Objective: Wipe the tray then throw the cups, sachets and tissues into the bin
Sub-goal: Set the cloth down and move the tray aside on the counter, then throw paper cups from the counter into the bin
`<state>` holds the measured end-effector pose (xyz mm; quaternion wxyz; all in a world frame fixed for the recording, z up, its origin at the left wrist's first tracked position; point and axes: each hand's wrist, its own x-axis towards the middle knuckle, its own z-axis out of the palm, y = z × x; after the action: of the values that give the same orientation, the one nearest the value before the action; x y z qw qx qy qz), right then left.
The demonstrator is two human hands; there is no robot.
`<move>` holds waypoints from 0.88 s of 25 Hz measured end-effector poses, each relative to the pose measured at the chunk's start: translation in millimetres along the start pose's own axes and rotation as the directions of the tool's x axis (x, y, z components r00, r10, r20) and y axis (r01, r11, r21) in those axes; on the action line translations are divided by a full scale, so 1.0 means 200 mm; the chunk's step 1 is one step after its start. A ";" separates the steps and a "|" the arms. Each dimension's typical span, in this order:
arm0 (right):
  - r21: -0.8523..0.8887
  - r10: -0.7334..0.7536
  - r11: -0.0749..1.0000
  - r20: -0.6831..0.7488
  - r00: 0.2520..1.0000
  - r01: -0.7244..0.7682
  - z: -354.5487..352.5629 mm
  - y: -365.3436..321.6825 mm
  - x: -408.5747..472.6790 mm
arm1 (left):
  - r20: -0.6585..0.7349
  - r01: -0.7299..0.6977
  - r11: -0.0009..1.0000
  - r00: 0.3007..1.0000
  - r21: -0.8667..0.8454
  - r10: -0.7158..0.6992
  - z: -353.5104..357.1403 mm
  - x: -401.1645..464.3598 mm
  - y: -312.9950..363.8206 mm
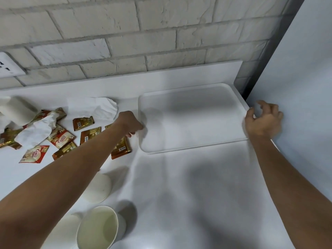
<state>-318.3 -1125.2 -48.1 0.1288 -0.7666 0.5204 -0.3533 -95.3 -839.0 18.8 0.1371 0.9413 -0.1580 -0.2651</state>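
Observation:
A white tray (194, 144) lies flat on the white counter, pushed against the right wall. My left hand (130, 123) is at its left rim with fingers curled over the edge, gripping it. My right hand (263, 121) hovers at the tray's right rim, fingers loosely curled and blurred, holding nothing. Left of the tray lie several brown and red sachets (62, 138), a crumpled tissue (36, 131) and a flatter tissue (93, 106). A paper cup (98, 229) stands upright near the front edge. Another cup (99, 188) lies tipped beside my forearm, and a third cup (18, 110) lies at the far left.
A white brick wall (143, 33) runs behind the counter, with a wall socket (9, 65) at the left. A pale blue panel (296, 69) closes off the right side. Bare counter (197, 194) stretches in front of the tray.

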 end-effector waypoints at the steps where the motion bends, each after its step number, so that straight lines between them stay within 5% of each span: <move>1: 0.037 -0.021 0.999 -0.048 0.999 0.023 -0.01 -0.03 -0.01 | -0.031 -0.032 0.999 0.999 -0.042 0.030 -0.03 -0.03 -0.01; 5: 0.306 -0.157 0.931 -0.153 0.976 0.198 -0.10 -0.29 -0.13 | -0.150 -0.170 0.980 0.977 -0.103 0.154 -0.24 -0.23 -0.04; 10: 0.651 -0.323 0.721 0.012 0.946 0.238 -0.32 -0.73 -0.51 | -0.291 -0.332 0.865 0.929 -0.375 0.230 -0.39 -0.60 -0.24; 13: 0.706 -0.374 0.701 0.239 0.896 0.104 -0.42 -0.92 -0.74 | -0.295 -0.365 0.761 0.926 -0.536 0.237 -0.41 -0.78 -0.41; 17: 0.648 -0.436 0.761 0.541 0.719 -0.027 -0.52 -1.04 -1.06 | -0.327 -0.416 0.631 0.909 -0.655 0.260 -0.35 -0.91 -0.74; 22: 0.722 -0.474 0.682 0.556 0.683 -0.114 -0.58 -0.94 -1.43 | -0.333 -0.463 0.531 0.885 -0.709 0.326 -0.12 -0.99 -1.15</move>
<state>-323.5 -770.8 24.5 0.5629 -0.7809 0.1659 -0.2141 -190.6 -552.3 49.3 0.5948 0.7469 -0.2265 -0.1924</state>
